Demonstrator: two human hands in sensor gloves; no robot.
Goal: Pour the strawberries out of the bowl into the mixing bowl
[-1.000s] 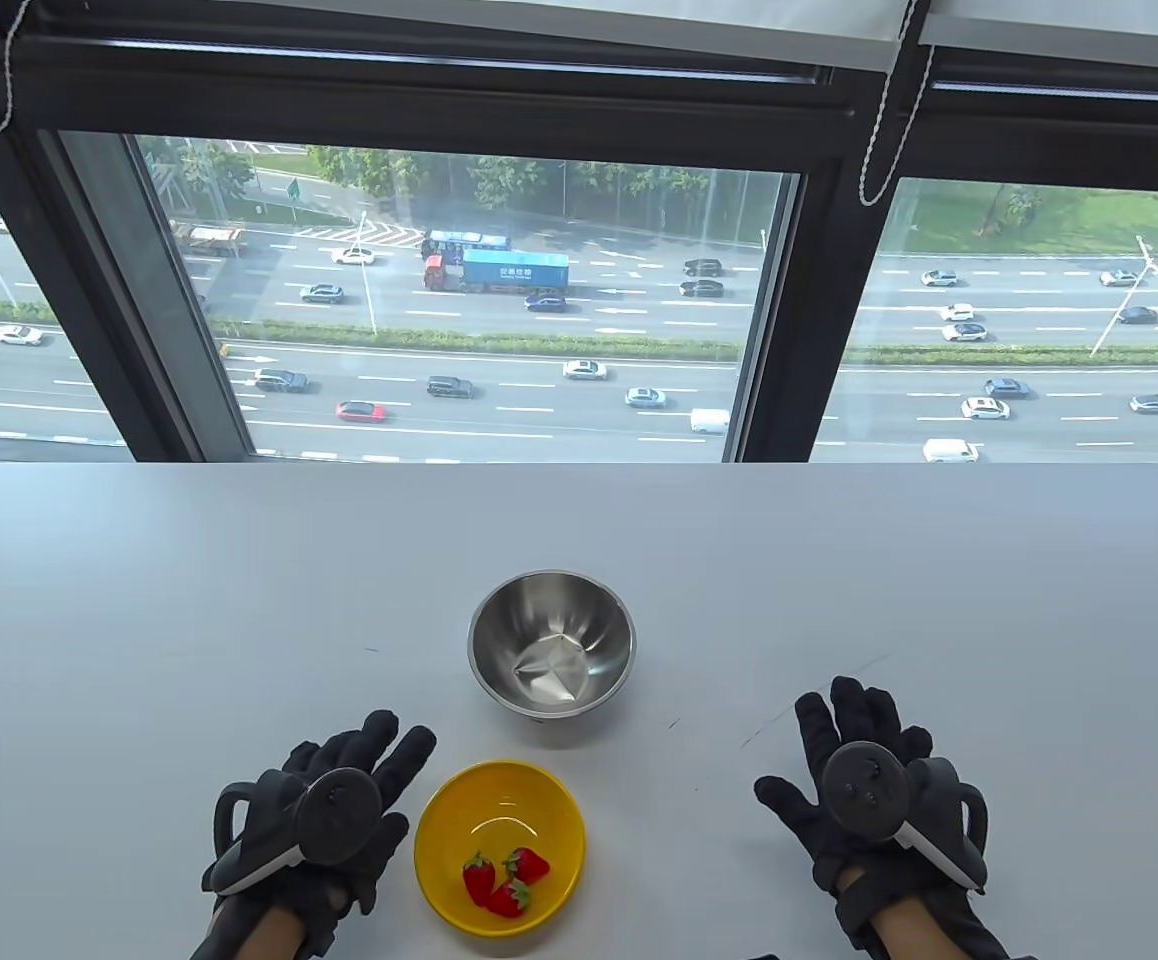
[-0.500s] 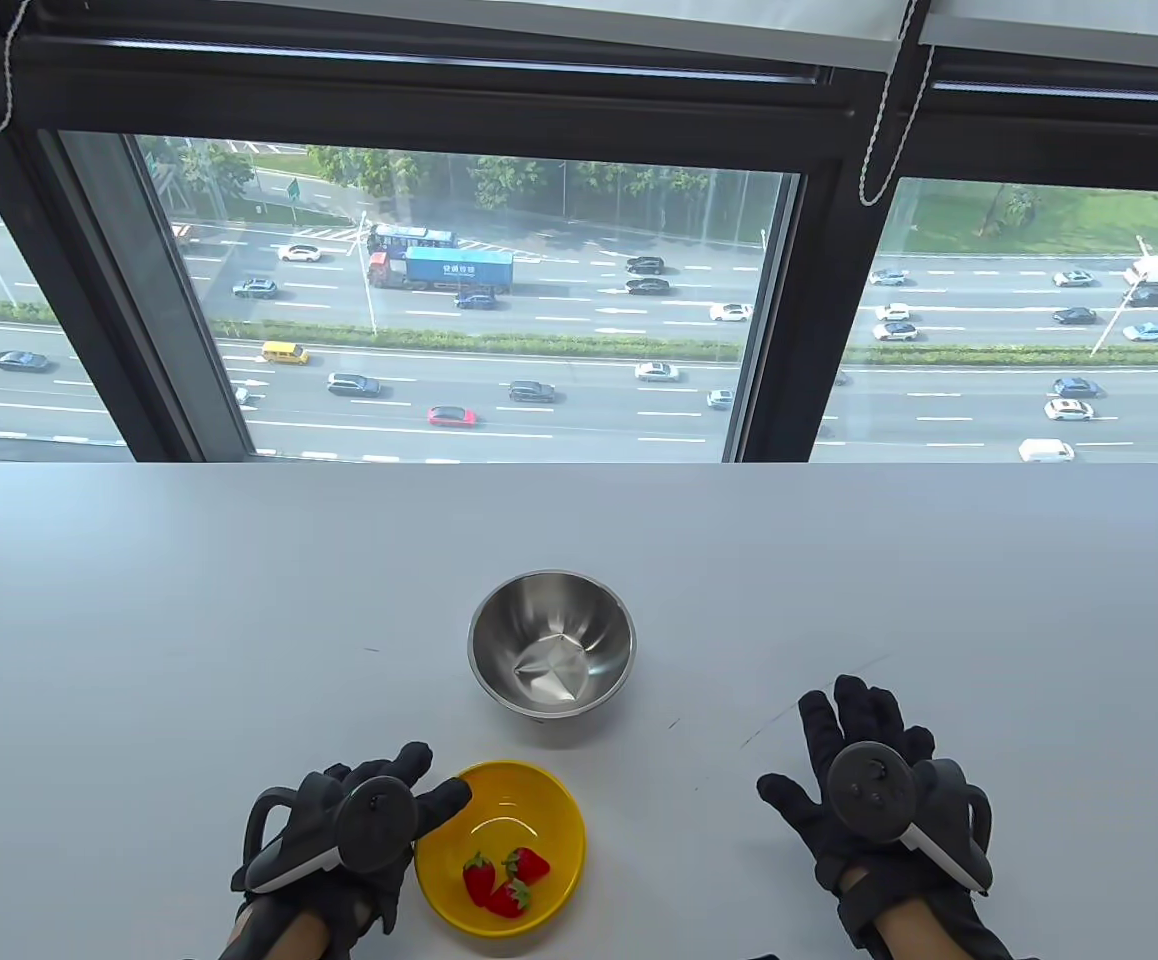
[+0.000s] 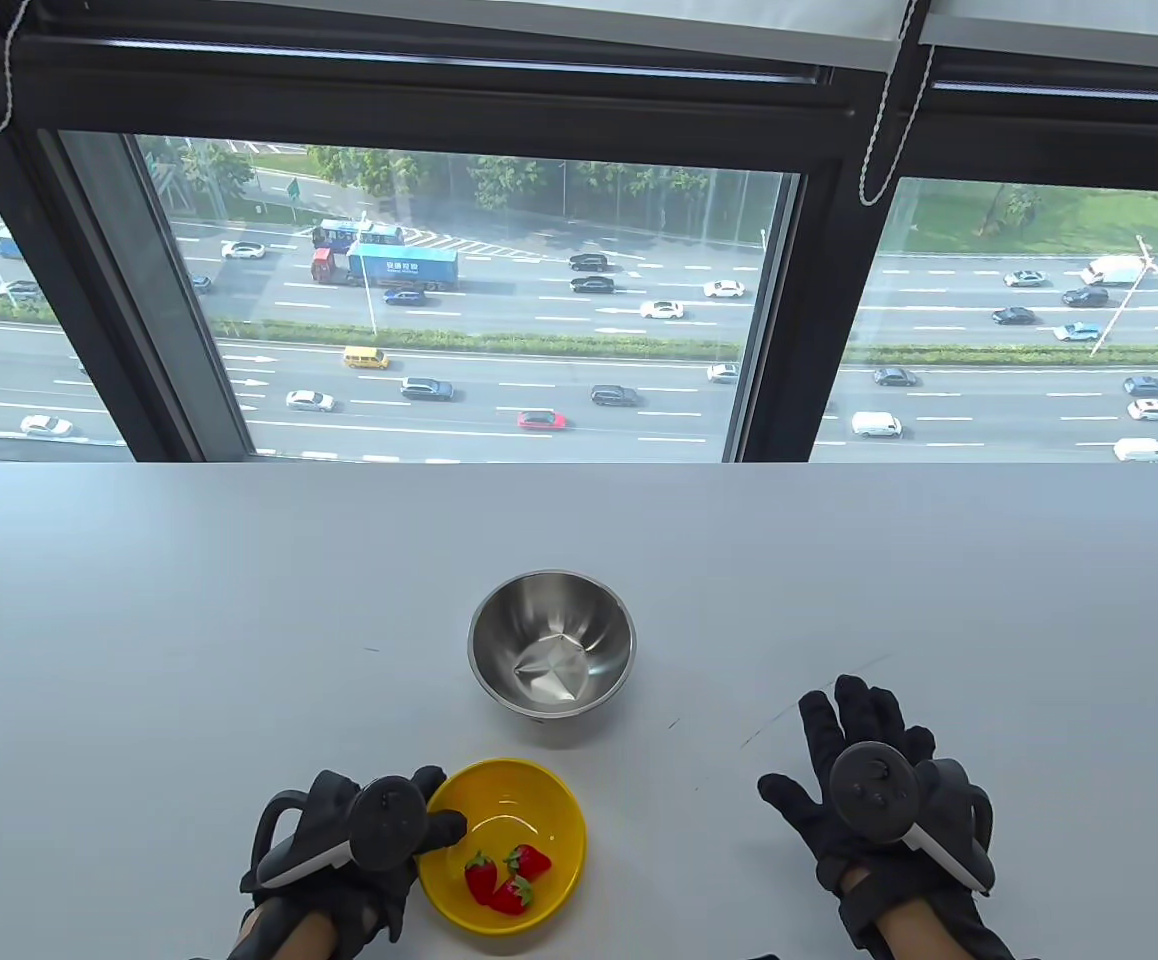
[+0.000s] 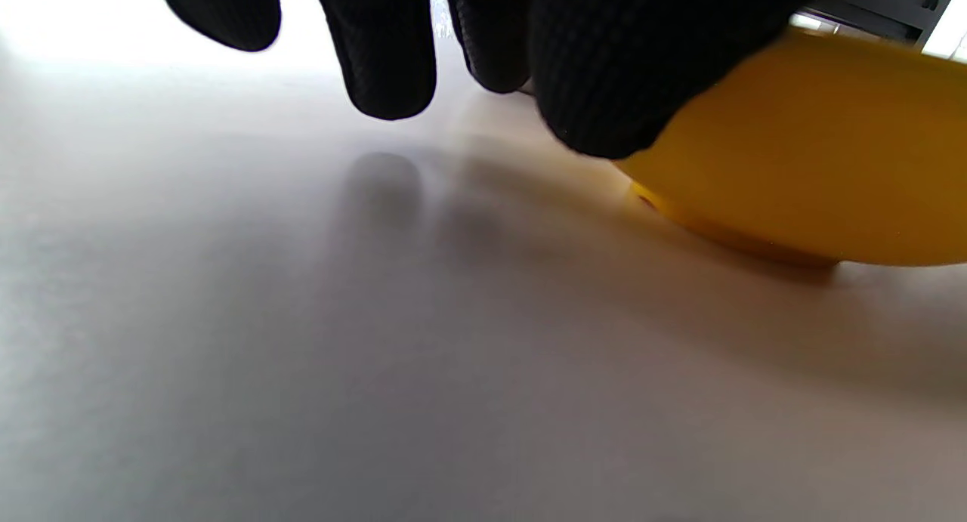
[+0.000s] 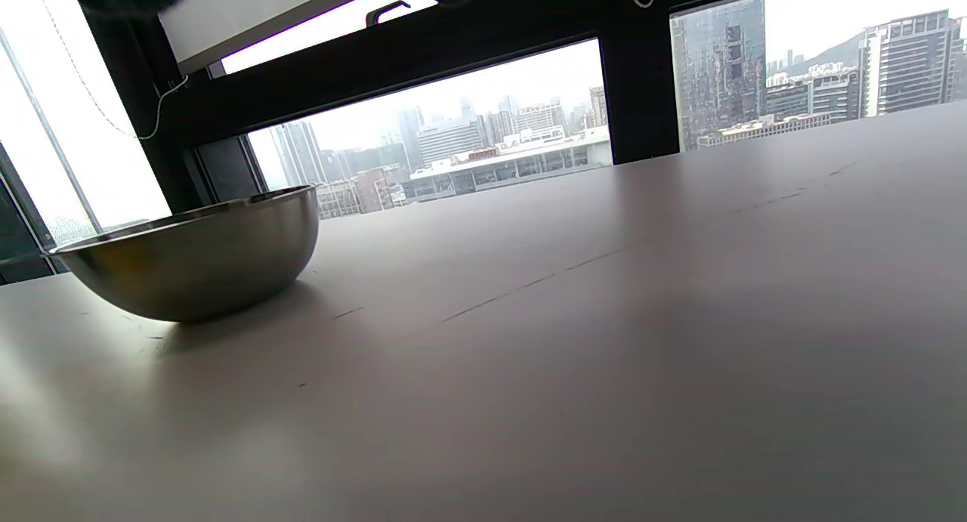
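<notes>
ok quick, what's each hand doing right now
Left hand: gripping the left rim of the yellow bowl, thumb inside, fingers on its outer wall.
Right hand: open, spread flat, holding nothing.

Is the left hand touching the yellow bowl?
Touching. In the table view the left hand has its thumb hooked over the yellow bowl's rim; the left wrist view shows a finger against its wall.
</notes>
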